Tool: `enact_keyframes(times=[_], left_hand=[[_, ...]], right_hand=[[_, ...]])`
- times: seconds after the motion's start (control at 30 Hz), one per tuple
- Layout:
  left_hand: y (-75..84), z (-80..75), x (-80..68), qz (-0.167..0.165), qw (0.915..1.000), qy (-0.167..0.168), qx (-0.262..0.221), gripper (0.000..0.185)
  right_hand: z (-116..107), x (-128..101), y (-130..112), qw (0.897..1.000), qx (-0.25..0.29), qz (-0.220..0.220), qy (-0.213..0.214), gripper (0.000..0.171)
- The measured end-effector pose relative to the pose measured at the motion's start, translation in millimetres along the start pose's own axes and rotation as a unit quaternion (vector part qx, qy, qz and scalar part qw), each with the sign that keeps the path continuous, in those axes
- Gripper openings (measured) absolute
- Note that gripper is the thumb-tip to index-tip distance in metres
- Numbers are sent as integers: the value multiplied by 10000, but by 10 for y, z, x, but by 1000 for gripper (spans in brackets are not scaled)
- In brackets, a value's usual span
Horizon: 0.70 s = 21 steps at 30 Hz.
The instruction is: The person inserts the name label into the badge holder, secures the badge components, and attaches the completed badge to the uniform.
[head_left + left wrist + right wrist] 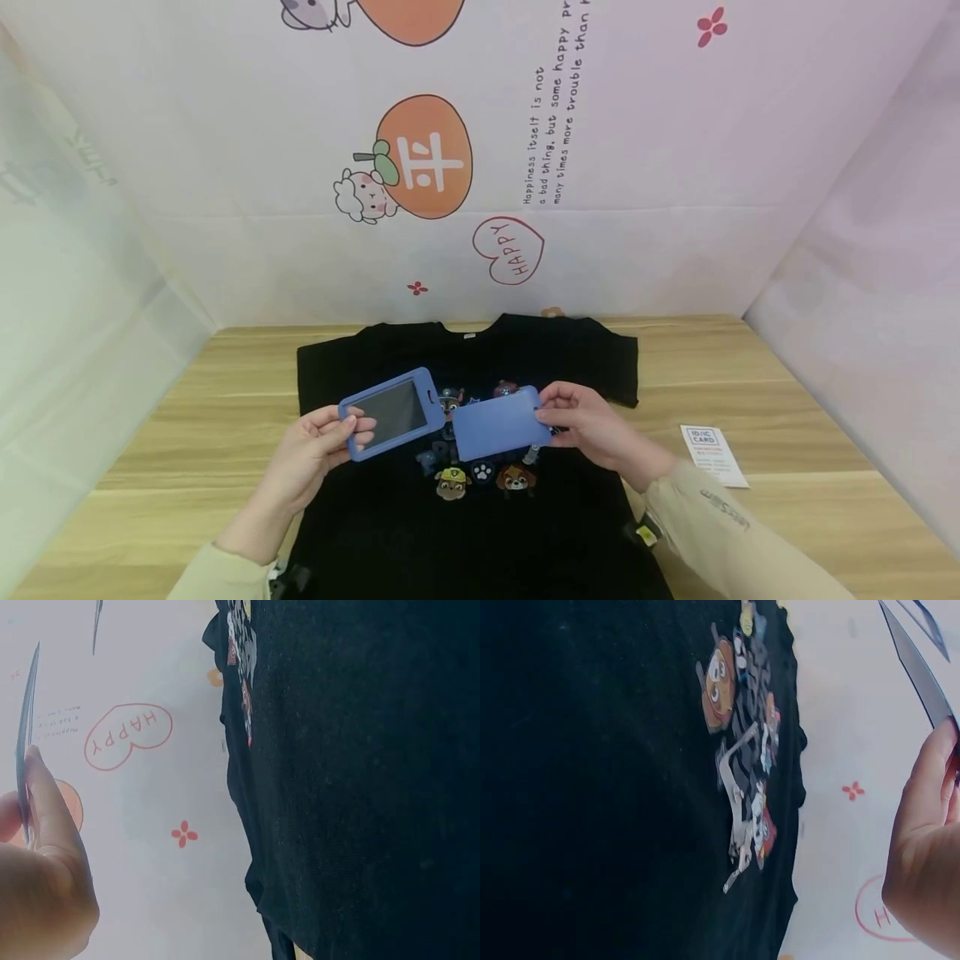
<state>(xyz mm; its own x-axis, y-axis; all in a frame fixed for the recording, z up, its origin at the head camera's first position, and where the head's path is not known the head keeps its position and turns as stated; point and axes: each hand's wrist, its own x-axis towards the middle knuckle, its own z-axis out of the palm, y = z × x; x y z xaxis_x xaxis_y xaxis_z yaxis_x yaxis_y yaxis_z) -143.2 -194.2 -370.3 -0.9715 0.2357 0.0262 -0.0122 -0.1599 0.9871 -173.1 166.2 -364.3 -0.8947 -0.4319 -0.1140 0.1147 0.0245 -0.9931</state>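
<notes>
In the head view my left hand (318, 446) pinches a blue card holder frame (433, 404) by its left end; its window is see-through and the fingers show behind it. A slot is cut in the frame's right end. My right hand (588, 423) pinches a flat blue panel (498, 427) of like size by its right end. The two pieces are held up side by side, close together, over a black T-shirt (465, 542). Seen from the left wrist, the frame (27, 735) is edge-on between thumb and fingers. The right wrist view has the panel (919, 667) edge-on.
Under both pieces the T-shirt, with cartoon dog prints (452, 483), lies spread on a wooden table (810, 517). A white printed card (712, 457) lies to the right of the shirt. A printed white cloth (637, 167) hangs behind the table, with cloth along both sides.
</notes>
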Motion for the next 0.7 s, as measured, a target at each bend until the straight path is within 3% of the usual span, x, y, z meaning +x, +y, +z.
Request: enact_keyframes(times=[0.37, 0.7], left_hand=[[3, -63, -22, 69, 9996, 226, -184, 22], [-6, -61, -20, 62, 9991, 352, -246, 21]], right_hand=[[239, 242, 64, 9984, -369, 175, -384, 5], [408, 403, 148, 9953, -694, 502, -457, 6]])
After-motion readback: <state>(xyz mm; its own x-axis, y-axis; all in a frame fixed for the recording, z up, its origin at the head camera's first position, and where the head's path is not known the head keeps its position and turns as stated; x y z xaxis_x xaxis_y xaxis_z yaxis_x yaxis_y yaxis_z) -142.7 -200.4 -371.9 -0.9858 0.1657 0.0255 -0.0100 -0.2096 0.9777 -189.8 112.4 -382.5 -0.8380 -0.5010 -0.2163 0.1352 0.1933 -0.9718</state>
